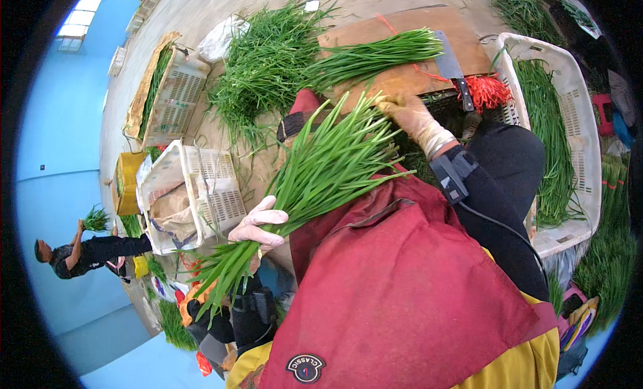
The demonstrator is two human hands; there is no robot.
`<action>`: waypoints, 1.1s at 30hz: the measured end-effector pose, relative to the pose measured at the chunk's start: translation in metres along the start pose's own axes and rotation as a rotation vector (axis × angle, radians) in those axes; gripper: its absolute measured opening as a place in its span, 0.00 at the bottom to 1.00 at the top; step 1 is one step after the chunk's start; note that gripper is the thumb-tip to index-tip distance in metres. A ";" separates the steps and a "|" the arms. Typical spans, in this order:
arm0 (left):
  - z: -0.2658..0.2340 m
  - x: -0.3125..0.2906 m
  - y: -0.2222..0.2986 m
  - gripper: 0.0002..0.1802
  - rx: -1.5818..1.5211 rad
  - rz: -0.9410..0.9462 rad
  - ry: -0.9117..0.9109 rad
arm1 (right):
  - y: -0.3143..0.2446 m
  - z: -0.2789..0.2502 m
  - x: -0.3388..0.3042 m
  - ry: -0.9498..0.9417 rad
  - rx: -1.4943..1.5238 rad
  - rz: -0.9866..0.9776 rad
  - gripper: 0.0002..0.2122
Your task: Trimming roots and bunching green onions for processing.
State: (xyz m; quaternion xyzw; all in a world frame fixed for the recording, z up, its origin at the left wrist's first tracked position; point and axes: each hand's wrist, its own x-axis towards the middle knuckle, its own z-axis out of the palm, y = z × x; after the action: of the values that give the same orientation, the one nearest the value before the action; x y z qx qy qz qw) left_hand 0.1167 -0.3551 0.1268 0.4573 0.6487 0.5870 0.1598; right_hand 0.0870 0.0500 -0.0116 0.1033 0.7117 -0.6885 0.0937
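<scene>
My left hand (258,227), in a thin glove, grips a thick bundle of long green chives (321,171) near its lower end, above my red apron. My right hand (410,115), also gloved, touches the far, upper end of the same bundle, fingers closed around its leaves. Beyond it lies a wooden cutting board (395,34) with another tied bunch of chives (375,54) and a cleaver (450,66) on it. A tuft of red ties (487,91) sits by the board's right edge.
A loose heap of chives (264,67) lies left of the board. A white plastic crate (576,121) holding chives stands at right; more white crates (194,188) stand at left. Another person (80,251) carries a bunch at far left.
</scene>
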 end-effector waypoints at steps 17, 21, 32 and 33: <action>0.005 0.010 0.007 0.04 0.031 -0.025 0.007 | -0.055 0.025 -0.063 0.164 -0.903 -0.082 0.27; 0.010 0.009 0.010 0.04 0.010 -0.028 0.036 | -0.057 0.035 -0.050 0.139 -1.054 -0.047 0.33; 0.010 0.006 0.009 0.04 0.023 -0.036 0.043 | -0.043 0.043 -0.022 0.040 -0.894 0.134 0.17; 0.010 0.004 0.008 0.04 0.024 -0.035 0.046 | -0.045 0.044 -0.021 0.050 -0.902 0.130 0.16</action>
State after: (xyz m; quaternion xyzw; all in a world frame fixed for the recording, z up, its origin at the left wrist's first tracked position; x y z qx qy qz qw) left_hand 0.1251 -0.3466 0.1334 0.4341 0.6671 0.5865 0.1498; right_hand 0.0946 0.0047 0.0355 0.1133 0.9345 -0.2999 0.1549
